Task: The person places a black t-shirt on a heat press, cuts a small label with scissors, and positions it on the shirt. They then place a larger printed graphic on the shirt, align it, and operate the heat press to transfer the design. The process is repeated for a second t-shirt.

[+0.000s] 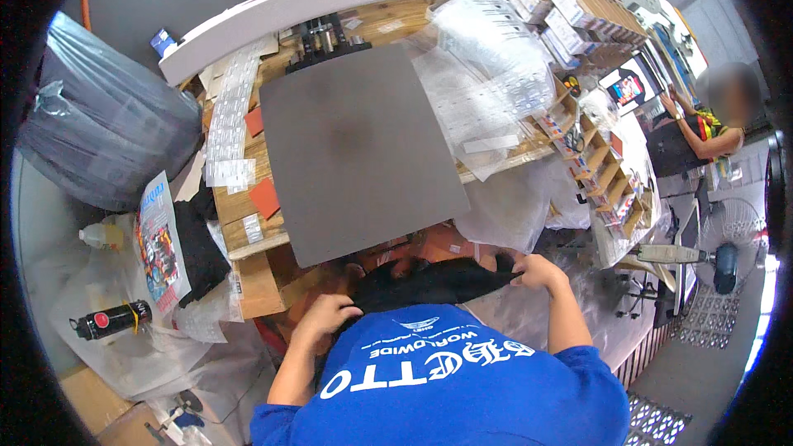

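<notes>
Both my hands hold a black fabric garment (425,281) stretched low in front of my blue T-shirt. My left hand (334,310) is closed on its left end, and my right hand (537,272) pinches its upper right corner. Just beyond the garment lies a large grey flat platen (360,166) on a wooden worktable (252,238), with a metal mechanism (322,41) at its back. Orange squares (263,197) and strips of clear label sheets (231,107) lie left of the platen, and translucent sheets (487,74) lie to its right.
A printed poster (161,244) and black bottle (103,322) sit at left, near a grey covered object (107,124). Stacked boxes (562,16) and cardboard compartments (603,182) are at right, with a standing fan (725,264). A co-worker (702,140) handles printed material at far right.
</notes>
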`<action>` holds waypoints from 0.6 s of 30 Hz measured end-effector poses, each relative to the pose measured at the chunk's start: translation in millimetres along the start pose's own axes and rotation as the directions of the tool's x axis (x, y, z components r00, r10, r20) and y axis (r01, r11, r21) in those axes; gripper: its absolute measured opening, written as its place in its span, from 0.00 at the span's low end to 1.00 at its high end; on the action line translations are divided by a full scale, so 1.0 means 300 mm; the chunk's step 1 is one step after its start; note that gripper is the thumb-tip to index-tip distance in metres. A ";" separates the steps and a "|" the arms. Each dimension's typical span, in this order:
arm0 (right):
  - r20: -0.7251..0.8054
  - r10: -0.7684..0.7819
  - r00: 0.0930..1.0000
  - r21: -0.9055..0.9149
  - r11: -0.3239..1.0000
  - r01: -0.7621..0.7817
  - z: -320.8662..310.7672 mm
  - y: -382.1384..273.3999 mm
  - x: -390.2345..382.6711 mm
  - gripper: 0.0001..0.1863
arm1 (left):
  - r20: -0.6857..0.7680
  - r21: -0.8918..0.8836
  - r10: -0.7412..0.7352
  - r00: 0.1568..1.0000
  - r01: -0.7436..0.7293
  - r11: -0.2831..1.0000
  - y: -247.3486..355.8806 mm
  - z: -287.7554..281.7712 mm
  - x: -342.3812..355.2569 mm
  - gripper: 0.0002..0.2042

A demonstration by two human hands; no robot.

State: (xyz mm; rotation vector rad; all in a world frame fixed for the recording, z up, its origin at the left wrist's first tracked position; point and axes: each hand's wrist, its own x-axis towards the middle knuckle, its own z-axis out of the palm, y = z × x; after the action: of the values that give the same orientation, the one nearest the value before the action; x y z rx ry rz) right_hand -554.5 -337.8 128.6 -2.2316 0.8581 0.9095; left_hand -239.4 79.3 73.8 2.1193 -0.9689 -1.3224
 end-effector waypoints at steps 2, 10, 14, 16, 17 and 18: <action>-0.046 0.142 0.989 0.210 0.969 -0.129 -0.051 -0.027 -0.015 0.15 | -0.091 -0.128 -0.014 0.996 0.002 0.992 0.004 -0.124 -0.053 0.12; -0.395 -0.062 0.916 0.372 0.901 0.222 -0.415 -0.347 -0.118 0.15 | -0.463 -0.384 0.171 0.870 -0.371 0.845 0.108 -0.553 -0.368 0.11; -0.498 -0.143 0.855 0.491 0.766 0.414 -0.497 -0.423 -0.199 0.13 | -0.587 -0.276 0.032 0.809 -0.238 0.931 0.164 -0.658 -0.462 0.11; -0.544 -0.248 0.802 0.419 0.748 0.515 -0.579 -0.425 -0.265 0.13 | -0.734 0.042 0.237 0.637 -0.306 0.951 0.180 -0.718 -0.495 0.12; -0.601 -0.317 0.734 0.301 0.760 0.576 -0.644 -0.428 -0.290 0.13 | -0.835 0.051 0.250 0.490 -0.383 0.922 0.193 -0.732 -0.490 0.08; -0.676 -0.448 0.585 0.163 0.684 0.711 -0.720 -0.441 -0.309 0.13 | -0.850 0.327 0.405 0.338 -0.265 0.907 0.203 -0.780 -0.489 0.04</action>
State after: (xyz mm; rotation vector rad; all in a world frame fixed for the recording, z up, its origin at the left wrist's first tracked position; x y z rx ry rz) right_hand -426.8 -374.3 363.3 -2.1671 0.3947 -0.3185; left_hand -90.8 155.3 302.3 2.0728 -0.8834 0.2298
